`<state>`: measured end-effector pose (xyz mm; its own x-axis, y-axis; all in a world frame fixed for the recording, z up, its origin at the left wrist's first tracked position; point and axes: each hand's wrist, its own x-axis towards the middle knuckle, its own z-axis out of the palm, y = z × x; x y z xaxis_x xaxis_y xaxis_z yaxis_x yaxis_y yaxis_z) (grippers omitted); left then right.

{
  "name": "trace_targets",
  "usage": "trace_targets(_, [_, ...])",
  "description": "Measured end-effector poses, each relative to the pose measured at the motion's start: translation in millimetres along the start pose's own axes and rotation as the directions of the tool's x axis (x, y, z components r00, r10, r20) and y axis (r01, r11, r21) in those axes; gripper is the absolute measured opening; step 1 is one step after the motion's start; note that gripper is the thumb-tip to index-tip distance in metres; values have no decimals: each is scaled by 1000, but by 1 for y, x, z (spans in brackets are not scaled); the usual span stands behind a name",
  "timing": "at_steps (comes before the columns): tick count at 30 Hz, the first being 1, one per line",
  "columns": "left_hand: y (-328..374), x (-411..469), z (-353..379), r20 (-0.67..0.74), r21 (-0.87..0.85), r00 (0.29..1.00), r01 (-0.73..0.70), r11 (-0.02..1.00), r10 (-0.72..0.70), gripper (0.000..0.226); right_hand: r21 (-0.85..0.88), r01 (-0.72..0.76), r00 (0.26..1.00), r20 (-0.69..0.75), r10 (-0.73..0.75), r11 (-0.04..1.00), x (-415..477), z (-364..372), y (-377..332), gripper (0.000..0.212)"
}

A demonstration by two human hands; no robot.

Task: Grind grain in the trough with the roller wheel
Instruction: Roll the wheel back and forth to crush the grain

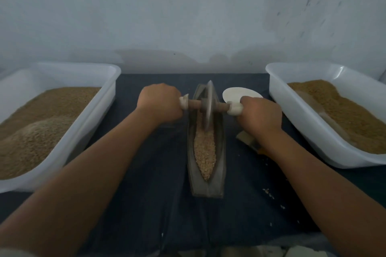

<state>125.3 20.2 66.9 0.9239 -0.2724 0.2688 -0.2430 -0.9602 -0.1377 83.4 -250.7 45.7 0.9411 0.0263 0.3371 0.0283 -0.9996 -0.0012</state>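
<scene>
Gripping the two ends of the axle, the left hand (160,103) and right hand (261,113) hold the wheel (207,106) upright in the far part of the trough (219,173) on the grain (204,150); it looks heavy and stiff.

grey trough (205,185), tan grain (205,152), grey wheel (207,106), white tubs (292,110), dark blue cloth (146,204).

White tubs (108,89), plate (238,92), dark cloth (150,204)
</scene>
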Motion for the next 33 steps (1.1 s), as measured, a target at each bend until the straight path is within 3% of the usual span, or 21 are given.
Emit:
trace_targets(4, [-6,-51,0,17,20,996,-87,996,87,31,-81,90,996,-23,-92,993,-42,-5,11,27])
trace_targets(8, [-14,-97,7,-135,32,975,-174,984,176,36,-86,198,971,-115,-207,976,-78,-8,17,27])
trace_targets(12, [-10,-49,16,-11,-26,999,-43,999,43,33,-86,110,987,-107,-119,990,-35,-1,11,36])
trace_targets(17, [-5,-8,16,79,-129,995,71,989,-61,35,-107,81,994,-59,-87,991,11,-13,-4,22])
trace_targets(25, [-14,-107,24,-146,-72,987,-79,994,68,40,-129,203,974,-72,-213,971,-72,-22,12,41])
trace_targets(29, [-7,-57,21,-13,-123,999,35,992,-37,38,-119,128,982,-126,-143,985,-29,-11,4,32])
trace_targets(33, [-1,-9,10,83,-168,992,105,980,-92,36,-105,76,993,-77,-84,992,7,-12,-4,21])
